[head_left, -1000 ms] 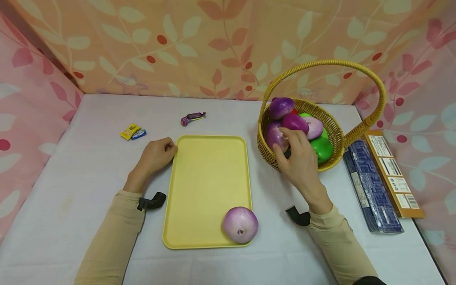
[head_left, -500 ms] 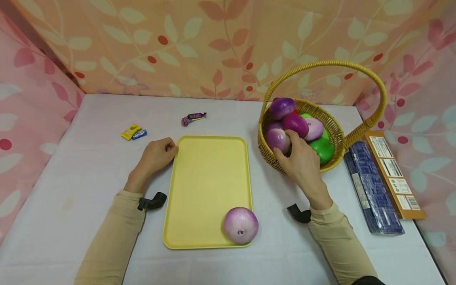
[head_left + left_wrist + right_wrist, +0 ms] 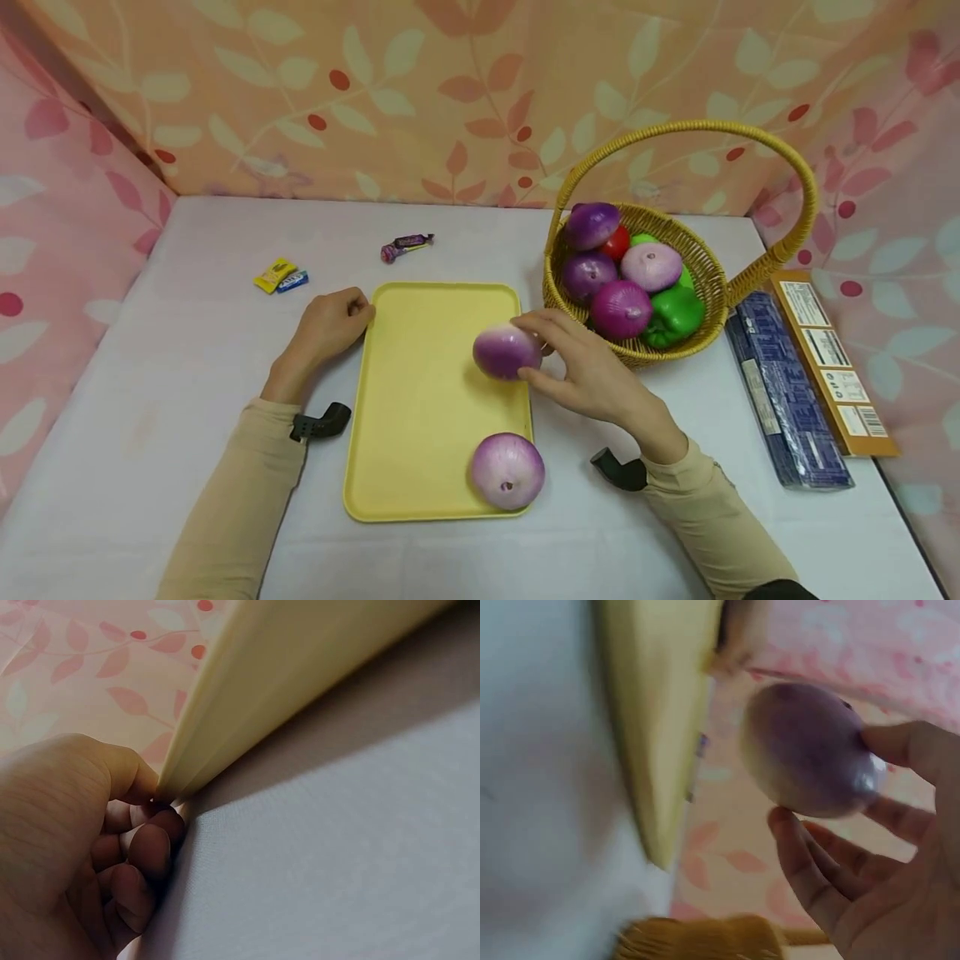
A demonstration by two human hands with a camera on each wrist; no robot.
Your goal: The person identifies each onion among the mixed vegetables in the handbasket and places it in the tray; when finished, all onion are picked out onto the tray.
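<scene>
In the head view my right hand holds a purple onion above the right side of the yellow tray. The right wrist view shows this onion between thumb and fingertips, off the tray. My left hand pinches the tray's far left edge; in the left wrist view the thumb and curled fingers meet on the tray rim. A second, paler onion rests at the tray's near right corner. The wicker basket holds several onions, a green bell pepper and a red round thing.
Yellow and blue wrapped sweets lie at the far left, a purple-wrapped sweet behind the tray. A dark blue packet and an orange-brown box lie right of the basket. The basket's tall handle arches over it.
My right hand has taken the onion out of the basket and moved left and nearer with it, over the tray. Another onion in the basket has shifted forward. My left hand stays put.
</scene>
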